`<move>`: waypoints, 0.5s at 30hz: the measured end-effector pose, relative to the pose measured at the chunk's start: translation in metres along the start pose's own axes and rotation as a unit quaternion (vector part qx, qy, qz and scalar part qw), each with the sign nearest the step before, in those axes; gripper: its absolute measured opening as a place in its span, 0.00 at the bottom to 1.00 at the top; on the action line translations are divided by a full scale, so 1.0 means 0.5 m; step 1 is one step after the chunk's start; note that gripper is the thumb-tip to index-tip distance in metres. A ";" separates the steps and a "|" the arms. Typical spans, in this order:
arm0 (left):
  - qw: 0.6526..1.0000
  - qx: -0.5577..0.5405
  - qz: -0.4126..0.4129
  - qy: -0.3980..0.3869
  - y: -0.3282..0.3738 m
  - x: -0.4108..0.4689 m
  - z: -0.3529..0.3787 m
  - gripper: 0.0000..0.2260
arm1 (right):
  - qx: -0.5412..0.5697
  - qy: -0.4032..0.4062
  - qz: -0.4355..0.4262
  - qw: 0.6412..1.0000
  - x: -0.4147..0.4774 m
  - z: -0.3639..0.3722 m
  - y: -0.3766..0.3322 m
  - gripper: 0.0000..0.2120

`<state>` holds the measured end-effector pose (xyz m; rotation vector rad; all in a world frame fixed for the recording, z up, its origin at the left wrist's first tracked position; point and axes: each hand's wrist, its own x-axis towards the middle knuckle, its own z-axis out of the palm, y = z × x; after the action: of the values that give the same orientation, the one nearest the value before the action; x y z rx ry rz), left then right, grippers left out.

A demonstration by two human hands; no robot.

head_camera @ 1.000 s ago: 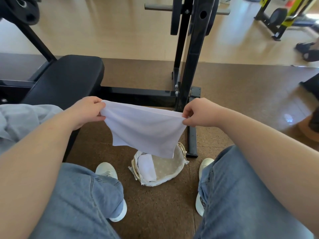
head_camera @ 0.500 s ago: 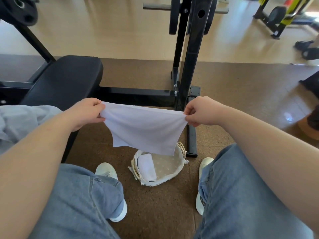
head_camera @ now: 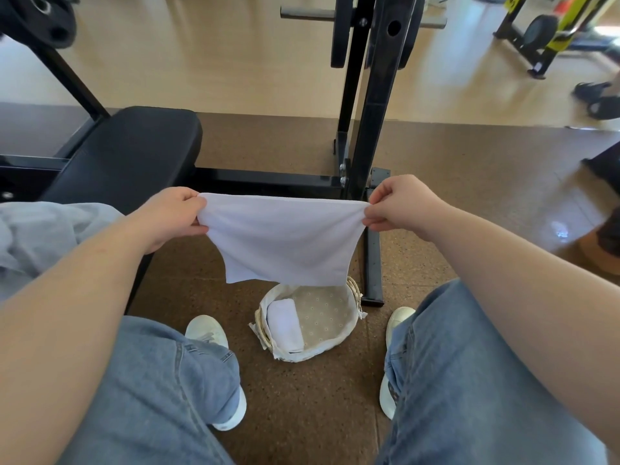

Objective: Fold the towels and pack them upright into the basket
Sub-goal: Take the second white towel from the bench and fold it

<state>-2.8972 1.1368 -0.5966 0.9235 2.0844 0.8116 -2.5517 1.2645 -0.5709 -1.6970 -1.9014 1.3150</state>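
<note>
A white towel (head_camera: 285, 241) hangs stretched between my two hands, its top edge nearly level. My left hand (head_camera: 171, 214) pinches the towel's upper left corner and my right hand (head_camera: 399, 204) pinches the upper right corner. Below it on the floor, between my feet, sits a small round woven basket (head_camera: 349, 335) with a dotted beige lining. One folded white towel (head_camera: 285, 325) lies against the basket's left side. The hanging towel hides the basket's far rim.
A black padded bench (head_camera: 127, 152) stands at the left, with grey cloth (head_camera: 43, 236) on it. A black steel rack upright (head_camera: 372, 129) and its floor bar (head_camera: 374, 263) rise just beyond the basket. My knees in jeans flank the basket. Another person's feet (head_camera: 597, 100) show far right.
Both hands have moved slightly apart and up, pulling the towel's top edge tauter and flatter. The basket and its folded towel have not moved.
</note>
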 end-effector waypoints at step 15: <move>0.986 -0.160 0.035 0.009 0.035 -0.032 0.002 0.07 | 0.141 0.054 -0.014 0.988 0.000 -0.007 -0.011 0.04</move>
<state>-2.8824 1.1339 -0.5780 0.8163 1.8721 1.1548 -2.5531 1.2663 -0.5647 -1.5588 -1.5882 1.3772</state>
